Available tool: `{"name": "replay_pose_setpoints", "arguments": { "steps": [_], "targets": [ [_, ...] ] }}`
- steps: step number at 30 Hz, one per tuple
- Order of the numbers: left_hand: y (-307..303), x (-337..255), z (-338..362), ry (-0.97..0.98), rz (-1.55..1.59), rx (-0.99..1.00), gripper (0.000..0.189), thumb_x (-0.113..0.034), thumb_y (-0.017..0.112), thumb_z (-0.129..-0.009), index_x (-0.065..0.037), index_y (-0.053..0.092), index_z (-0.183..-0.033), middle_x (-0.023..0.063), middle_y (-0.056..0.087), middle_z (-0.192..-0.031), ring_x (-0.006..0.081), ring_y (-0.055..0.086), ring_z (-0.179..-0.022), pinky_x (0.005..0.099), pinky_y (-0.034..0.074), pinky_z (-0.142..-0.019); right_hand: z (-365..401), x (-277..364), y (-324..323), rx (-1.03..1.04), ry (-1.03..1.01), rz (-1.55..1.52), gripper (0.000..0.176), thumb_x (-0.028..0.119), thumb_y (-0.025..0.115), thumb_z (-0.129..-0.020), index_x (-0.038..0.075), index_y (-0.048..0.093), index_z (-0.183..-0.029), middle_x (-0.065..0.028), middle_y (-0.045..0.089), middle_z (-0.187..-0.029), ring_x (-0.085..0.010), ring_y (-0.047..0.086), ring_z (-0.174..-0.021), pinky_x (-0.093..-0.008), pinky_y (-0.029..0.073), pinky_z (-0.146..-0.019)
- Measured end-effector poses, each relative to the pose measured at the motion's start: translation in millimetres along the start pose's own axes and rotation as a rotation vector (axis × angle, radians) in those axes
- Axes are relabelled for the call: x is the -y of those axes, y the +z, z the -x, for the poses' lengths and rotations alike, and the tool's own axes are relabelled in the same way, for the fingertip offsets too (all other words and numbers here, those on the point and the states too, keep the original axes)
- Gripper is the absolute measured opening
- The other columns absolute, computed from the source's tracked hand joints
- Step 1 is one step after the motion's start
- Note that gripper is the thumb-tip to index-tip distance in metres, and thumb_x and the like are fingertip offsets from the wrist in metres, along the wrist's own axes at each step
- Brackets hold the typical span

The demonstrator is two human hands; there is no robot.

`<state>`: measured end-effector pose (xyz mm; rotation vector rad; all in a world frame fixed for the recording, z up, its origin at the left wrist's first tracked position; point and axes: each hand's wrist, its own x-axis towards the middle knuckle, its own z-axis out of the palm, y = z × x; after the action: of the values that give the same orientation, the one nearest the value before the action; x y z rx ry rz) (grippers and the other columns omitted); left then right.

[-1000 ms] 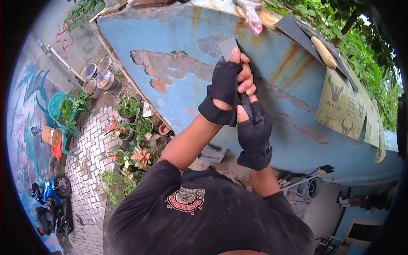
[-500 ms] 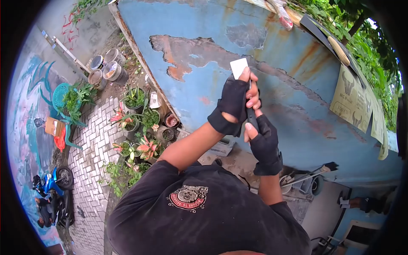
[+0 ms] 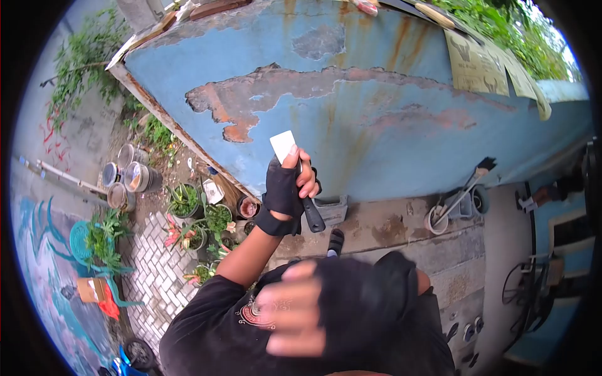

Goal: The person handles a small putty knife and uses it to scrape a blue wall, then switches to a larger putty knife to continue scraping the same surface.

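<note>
My left hand (image 3: pixel 292 185), in a black fingerless glove, is closed around a putty knife (image 3: pixel 313 215). Its pale, flat blade sticks out above the thumb, and the end of its black handle shows below the fingers. Behind it stands a blue wall (image 3: pixel 357 147), where a ragged strip of peeled paint (image 3: pixel 251 94) bares grey and reddish plaster. The blade appears in front of the wall; contact between them cannot be made out. Nearer the camera, my right hand (image 3: pixel 332 307), gloved the same way, is blurred in front of my shirt, fingers stretched leftward and holding nothing visible.
Potted plants (image 3: pixel 200 216) and several buckets (image 3: pixel 135 177) stand left of the wall's edge. Printed sandpaper sheets (image 3: pixel 480 66) hang over the wall top. A bucket with long-handled tools (image 3: pixel 437 219) is at the right, and sandals (image 3: pixel 470 331) lie on the floor.
My right hand has let go of the putty knife's handle and swung down toward my chest. My left hand keeps the knife, now lower and further left in view. The camera view has shifted.
</note>
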<state>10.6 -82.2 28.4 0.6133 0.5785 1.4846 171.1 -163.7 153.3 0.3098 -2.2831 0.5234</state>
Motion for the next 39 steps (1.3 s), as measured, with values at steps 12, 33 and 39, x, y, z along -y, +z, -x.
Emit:
{"name": "replay_pose_setpoints", "arguments": {
  "steps": [12,33,39],
  "targets": [
    [-35.6,-6.9,72.8,-0.219,0.044,0.031,0.025,-0.032,0.047,-0.101,-0.008,0.052,-0.095,-0.0015,0.035,-0.053,0.0110,0.035,-0.037,0.0290,0.035,-0.042,54.4,82.9,50.1,-0.695,0.027,0.257,0.021,0.018,0.057,-0.086,0.007,0.060,-0.103,-0.0157,0.065,-0.105,-0.0294,0.061,-0.106,-0.0433,0.052,-0.078],
    [14.6,26.5,108.6,0.025,-0.193,0.095,0.032,-0.032,0.047,-0.101,-0.001,0.055,-0.099,0.0048,0.056,-0.061,0.0146,0.056,-0.051,0.0306,0.052,-0.063,121.0,19.5,114.1,-0.590,1.174,-0.642,0.024,0.012,0.058,-0.094,-0.002,0.057,-0.114,0.0012,0.056,-0.085,-0.0046,0.048,-0.073,-0.0225,0.042,-0.065],
    [-11.9,4.0,100.2,-0.039,-0.320,0.178,0.034,-0.032,0.051,-0.098,0.000,0.057,-0.108,0.0121,0.065,-0.077,0.0205,0.065,-0.068,0.0343,0.054,-0.070,118.8,10.3,124.0,-0.568,1.194,-0.714,0.020,0.014,0.052,-0.097,0.000,0.057,-0.110,0.0001,0.057,-0.081,-0.0058,0.050,-0.069,-0.0233,0.044,-0.063]
  ]
}}
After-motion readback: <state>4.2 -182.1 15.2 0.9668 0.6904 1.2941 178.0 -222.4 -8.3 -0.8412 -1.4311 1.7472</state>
